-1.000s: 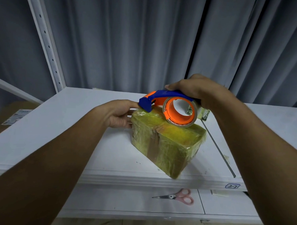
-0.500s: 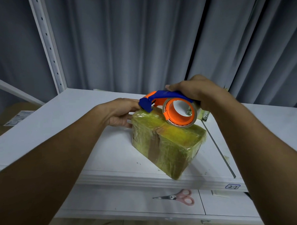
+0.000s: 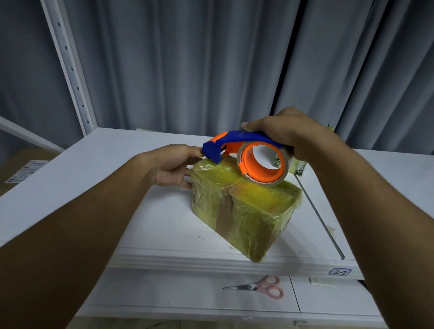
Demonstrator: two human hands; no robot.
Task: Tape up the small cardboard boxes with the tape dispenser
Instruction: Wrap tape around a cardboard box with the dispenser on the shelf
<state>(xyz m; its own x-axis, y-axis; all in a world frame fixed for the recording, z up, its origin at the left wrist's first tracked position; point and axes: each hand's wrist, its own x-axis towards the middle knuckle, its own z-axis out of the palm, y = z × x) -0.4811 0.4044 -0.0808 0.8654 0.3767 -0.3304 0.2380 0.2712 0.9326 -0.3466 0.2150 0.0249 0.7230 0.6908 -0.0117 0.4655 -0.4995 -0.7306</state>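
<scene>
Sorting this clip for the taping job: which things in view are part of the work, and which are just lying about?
In use:
box, wrapped in yellowish tape, on the upper shelf
dispenser, resting on the box top
right hand, gripping the dispenser
left hand, steadying the box's far end

Lying about:
scissors, on the lower shelf
small packet, behind the dispenser

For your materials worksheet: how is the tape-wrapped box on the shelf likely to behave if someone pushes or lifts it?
The box is covered in glossy tape, so it probably feels slick and may slide on the smooth white shelf. Its broad, low shape suggests it won't tip easily. The left hand bracing its end hints it shifts under the dispenser.
</scene>
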